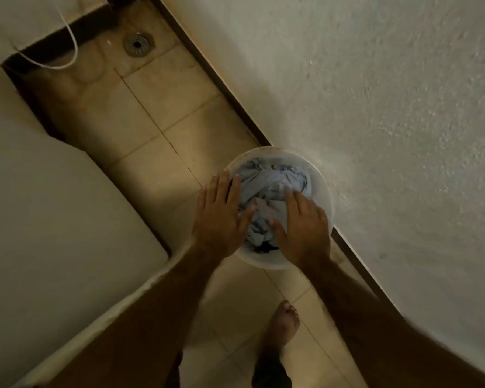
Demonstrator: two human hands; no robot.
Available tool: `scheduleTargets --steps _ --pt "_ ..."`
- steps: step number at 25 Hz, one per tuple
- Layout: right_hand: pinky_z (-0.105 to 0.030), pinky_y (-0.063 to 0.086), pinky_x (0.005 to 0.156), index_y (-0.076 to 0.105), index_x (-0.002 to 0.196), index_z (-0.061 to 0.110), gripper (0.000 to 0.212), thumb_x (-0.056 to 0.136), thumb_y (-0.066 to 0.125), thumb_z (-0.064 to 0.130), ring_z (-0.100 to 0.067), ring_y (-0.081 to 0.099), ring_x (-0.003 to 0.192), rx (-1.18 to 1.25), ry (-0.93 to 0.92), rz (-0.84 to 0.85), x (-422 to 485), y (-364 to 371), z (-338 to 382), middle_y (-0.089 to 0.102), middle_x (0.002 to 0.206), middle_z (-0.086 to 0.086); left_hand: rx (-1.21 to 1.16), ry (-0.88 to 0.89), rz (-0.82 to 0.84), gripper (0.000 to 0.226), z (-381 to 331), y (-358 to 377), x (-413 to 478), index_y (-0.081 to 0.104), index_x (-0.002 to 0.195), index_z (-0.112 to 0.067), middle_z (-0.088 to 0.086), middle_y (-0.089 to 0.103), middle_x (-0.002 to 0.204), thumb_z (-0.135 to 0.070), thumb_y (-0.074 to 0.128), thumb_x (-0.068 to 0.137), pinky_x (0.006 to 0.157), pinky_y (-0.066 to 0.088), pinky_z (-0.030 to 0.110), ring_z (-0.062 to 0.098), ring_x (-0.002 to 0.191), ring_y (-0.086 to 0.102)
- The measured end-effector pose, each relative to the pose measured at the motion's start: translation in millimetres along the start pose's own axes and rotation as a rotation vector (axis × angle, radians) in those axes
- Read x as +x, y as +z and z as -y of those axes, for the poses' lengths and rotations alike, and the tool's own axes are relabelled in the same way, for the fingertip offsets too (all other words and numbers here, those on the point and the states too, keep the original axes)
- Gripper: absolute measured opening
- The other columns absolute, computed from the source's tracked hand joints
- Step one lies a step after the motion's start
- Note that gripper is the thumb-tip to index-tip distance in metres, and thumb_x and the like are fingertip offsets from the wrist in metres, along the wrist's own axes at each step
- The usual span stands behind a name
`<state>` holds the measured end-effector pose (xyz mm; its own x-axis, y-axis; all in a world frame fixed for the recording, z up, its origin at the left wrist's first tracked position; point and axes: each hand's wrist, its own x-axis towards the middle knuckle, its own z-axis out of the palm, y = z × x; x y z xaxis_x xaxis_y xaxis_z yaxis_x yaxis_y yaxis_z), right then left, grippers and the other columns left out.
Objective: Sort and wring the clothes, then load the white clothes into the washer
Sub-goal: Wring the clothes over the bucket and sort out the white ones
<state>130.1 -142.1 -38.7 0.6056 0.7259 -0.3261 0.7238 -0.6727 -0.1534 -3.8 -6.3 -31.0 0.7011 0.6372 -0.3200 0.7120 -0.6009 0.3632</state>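
Clothes (275, 189) in bucket (324, 186), under left hand (221, 217), right hand (303, 228).

The clothes (269, 180) are pale blue-grey, crumpled, with thin dark streaks and a black patch at the near edge. They lie in a milky white, translucent bucket (326, 191). The floor tiles (179, 88) are cream to beige with thin darker grout lines and brownish staining towards the grey metal drain (137, 44). The wall (375, 107) is off-white with a fine stippled texture, edged by a dark brown skirting (227, 91). The appliance (53, 205) is plain white, and so is the cord (73, 43).
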Motion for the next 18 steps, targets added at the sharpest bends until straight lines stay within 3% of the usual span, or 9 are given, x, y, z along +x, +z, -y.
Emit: scheduleTargets --steps 3,7,11,13,15,18 --pt "-0.049 0.04 0.111 0.026 0.157 0.016 0.081 0.091 0.059 0.05 -0.034 0.039 0.142 0.007 0.055 0.068 6 44 -19 0.039 0.155 -0.013 -0.114 -0.063 0.018 0.074 19 41 -20 0.016 0.158 -0.017 0.01 0.016 0.166 -0.062 0.022 0.1 0.122 0.024 0.049 0.029 0.153 0.016" --pt "-0.054 0.055 0.093 0.022 0.156 0.022 0.087 0.085 0.068 0.045 -0.04 0.042 0.135 0.023 0.15 0.144 28 95 -25 0.039 0.151 -0.015 -0.36 -0.235 0.026 0.07 20 77 -88 0.023 0.156 -0.024 0.0 0.023 0.165 -0.062 0.028 0.098 0.12 0.03 0.044 0.017 0.151 0.022" --pt "-0.041 0.054 0.087 0.06 0.131 0.017 0.042 0.09 0.061 0.025 -0.033 0.063 0.112 0.112 0.255 0.089 35 96 -17 0.065 0.124 -0.012 -0.395 -0.31 0.159 0.061 19 83 -144 0.03 0.154 -0.029 -0.011 0.017 0.165 -0.055 0.039 0.099 0.119 0.029 0.036 0.011 0.15 0.023" --pt "-0.04 0.054 0.083 0.068 0.119 0.015 0.036 0.086 0.059 0.024 -0.032 0.066 0.105 0.265 0.283 0.022 22 84 -10 0.069 0.115 -0.011 -0.375 -0.33 0.157 0.052 20 80 -147 0.043 0.147 -0.027 -0.012 0.024 0.162 -0.049 0.045 0.1 0.109 0.035 0.029 0.009 0.141 0.037" --pt "-0.038 0.055 0.079 0.068 0.104 0.008 0.035 0.079 0.053 0.026 -0.031 0.066 0.097 0.517 0.31 0.002 -2 68 -1 0.069 0.104 -0.011 -0.467 -0.372 0.143 0.038 13 77 -135 0.057 0.133 -0.026 -0.009 0.046 0.148 -0.043 0.05 0.1 0.094 0.038 0.021 0.005 0.12 0.053" --pt "-0.047 0.057 0.078 0.069 0.097 0.008 0.027 0.087 0.048 0.023 -0.025 0.065 0.087 0.86 0.306 -0.078 -52 38 2 0.07 0.092 -0.006 -0.9 -0.54 0.188 0.032 -16 67 -103 0.064 0.116 -0.025 -0.006 0.066 0.118 -0.049 0.05 0.099 0.08 0.048 0.022 0.016 0.111 0.064"
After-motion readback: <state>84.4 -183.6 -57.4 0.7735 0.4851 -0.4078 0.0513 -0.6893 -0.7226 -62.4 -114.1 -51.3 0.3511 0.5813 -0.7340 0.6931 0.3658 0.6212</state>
